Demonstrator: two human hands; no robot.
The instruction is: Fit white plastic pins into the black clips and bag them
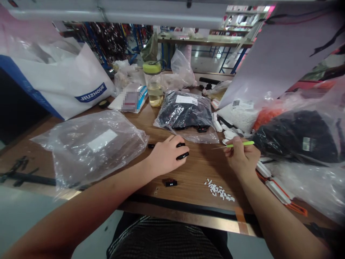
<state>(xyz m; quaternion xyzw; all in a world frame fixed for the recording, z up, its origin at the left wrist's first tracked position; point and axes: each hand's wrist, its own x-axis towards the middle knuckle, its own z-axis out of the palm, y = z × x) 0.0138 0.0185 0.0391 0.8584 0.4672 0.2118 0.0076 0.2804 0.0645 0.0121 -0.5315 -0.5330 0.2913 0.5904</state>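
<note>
My left hand (165, 155) rests on the wooden workbench (194, 172), its fingers around a small black plastic part (182, 155). Another black part (180, 145) shows by its knuckles, and a third (151, 145) lies just behind the wrist. My right hand (241, 154) pinches a green-handled pick (239, 144), its thin tip pointing left. Below the hands sit a separate black part (170, 183) and a scatter of tiny white pieces (219, 189). A plastic bag of black parts (184, 111) lies beyond my left hand.
A large clear plastic bag (88, 147) lies at the left. Bags of white pieces (238, 117), orange pieces (266, 115) and black items (296, 136) crowd the right. Farther back stand a water bottle (153, 84) and a white JIUZHOUE tote bag (61, 79).
</note>
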